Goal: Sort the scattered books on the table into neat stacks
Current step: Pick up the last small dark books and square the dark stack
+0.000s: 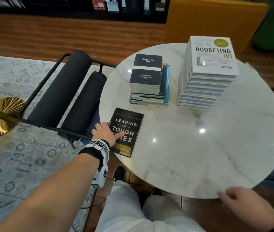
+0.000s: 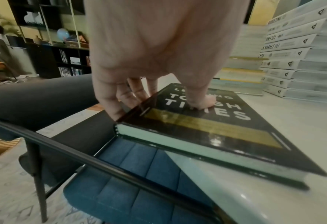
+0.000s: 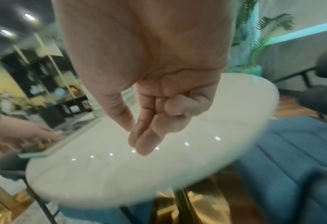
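While thumb presses flat on the cover and the other fingers (image 2: 109, 106) curl down over the outer edge, left hand (image 1: 105, 132) grips a glossy black hardback titled "Leading in Tough Times" with a gold band (image 1: 126, 131), lying flat at the left rim of the round white marble surface (image 1: 199, 148), one corner overhanging. Right hand (image 1: 244, 205) off the near right edge of the surface, holding nothing, fingers loosely extended and relaxed, little finger bent inward in the right wrist view.

Three groups of books on the surface: the single black hardback; behind it, a mixed stack of paperbacks topped by a small navy "Letters to a Young Poet" (image 1: 147, 74), exact count unclear; to the right, well apart, a tall stack of white hardbacks topped by "Budgeting 101" (image 1: 212, 56), roughly ten, skewed slightly. Beside the surface on the left, a black-framed chair with dark bolster cushions and blue seat (image 1: 69, 91).
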Tool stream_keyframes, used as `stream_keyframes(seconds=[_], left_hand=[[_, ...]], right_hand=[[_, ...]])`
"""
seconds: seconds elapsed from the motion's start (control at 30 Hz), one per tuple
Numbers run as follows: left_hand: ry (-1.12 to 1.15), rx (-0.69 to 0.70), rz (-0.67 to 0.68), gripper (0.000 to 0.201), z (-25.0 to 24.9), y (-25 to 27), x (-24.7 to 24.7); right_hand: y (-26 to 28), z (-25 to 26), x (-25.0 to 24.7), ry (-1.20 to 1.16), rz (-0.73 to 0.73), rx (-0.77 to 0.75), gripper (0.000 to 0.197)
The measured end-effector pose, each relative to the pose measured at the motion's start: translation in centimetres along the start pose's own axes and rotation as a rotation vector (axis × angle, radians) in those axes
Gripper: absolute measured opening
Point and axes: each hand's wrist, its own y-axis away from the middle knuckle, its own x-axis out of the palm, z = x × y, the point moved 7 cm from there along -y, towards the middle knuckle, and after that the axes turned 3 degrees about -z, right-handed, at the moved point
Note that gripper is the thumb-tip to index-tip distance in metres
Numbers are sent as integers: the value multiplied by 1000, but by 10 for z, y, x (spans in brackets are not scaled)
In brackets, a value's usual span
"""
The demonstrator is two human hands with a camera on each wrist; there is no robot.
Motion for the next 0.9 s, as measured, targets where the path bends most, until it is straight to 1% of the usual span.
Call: stream_keyframes(seconds=[0.07, 0.2, 0.27, 0.3, 0.37, 0.4, 0.43, 0.5, 0.57, 0.6, 0.63, 0.67, 0.7, 0.77, 0.83, 0.9], left_hand=[[-16, -26, -10, 95, 4, 1, -2], [-66, -12, -6, 93, 2, -4, -7], [-31, 12, 8, 87, 2, -12, -7], [2, 31, 29, 83, 0, -16, -8], [44, 66, 76, 76, -3, -22, -14], [33, 76, 91, 73, -5, -26, -19], [18, 91, 89, 68, -11, -29, -28], [35, 163, 26, 53, -32, -40, -54], [170, 290, -31, 43, -66, -51, -84], [246, 352, -26, 44, -85, -55, -97], [311, 402, 1, 48, -103, -58, -106], [368, 420, 50, 54, -120, -60, -112], [433, 410, 117, 61, -134, -62, -115], [533, 343, 254, 73, -155, -68, -113], [547, 286, 364, 76, -164, -76, -103], [526, 274, 418, 71, -167, -83, -94]], right_hand=[[-4, 39, -27, -21, -104, -109, 42], [-28, 131, -66, -43, -220, -303, 37], [-47, 172, -83, -120, -268, -369, 32], [-57, 190, -92, -185, -287, -388, 26], [-76, 222, -110, -296, -334, -392, 17], [-85, 235, -120, -341, -359, -385, 19], [-93, 247, -130, -385, -375, -370, 24], [-108, 265, -146, -471, -380, -336, 36], [-125, 279, -157, -520, -362, -291, 45], [-133, 285, -160, -547, -336, -261, 50], [-141, 291, -161, -587, -302, -235, 54], [-146, 296, -161, -639, -265, -204, 55], [-150, 300, -161, -684, -247, -186, 53], [-154, 308, -159, -713, -212, -157, 57], [-159, 312, -159, -724, -209, -150, 59], [-161, 311, -160, -794, -217, -130, 54]])
